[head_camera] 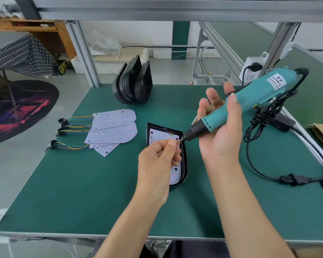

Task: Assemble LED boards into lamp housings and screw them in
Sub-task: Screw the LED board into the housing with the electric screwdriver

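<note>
A green-matted worktop (82,192) with an aluminium edge fills the view, framed by grey aluminium posts (84,53). Beyond it, at about 10 o'clock, stands a table under a black-and-white checked cloth (17,51), with a round dark rug with red and blue patches (21,112) on the grey floor beneath.

Near the middle of the worktop lies an open black plastic lamp housing (184,161) with a white LED board dotted with red and yellow LEDs (175,174) seated inside it. At 9 o'clock from it, a fanned pile of spare white LED boards with coloured wire tails (112,131) rests flat. At 12 o'clock, a stack of empty black housings (132,84) stands on edge. At 3 o'clock, a tangled black power cord (265,116) runs to a white wall socket (254,68).

The left hand (160,161) hovers over the housing, palm turned inward, its thumb and forefinger fingers (172,143) pinching a small silvery screw (179,140) and holding it against the tip of the driver. The right hand (220,127) is raised palm up, with the teal electric screwdriver with a black nose (246,103) lying across it. The thumb curls over the barrel while the other fingers spread loosely behind. The tool slants down toward 8 o'clock, its bit just above the housing's upper right corner.
</note>
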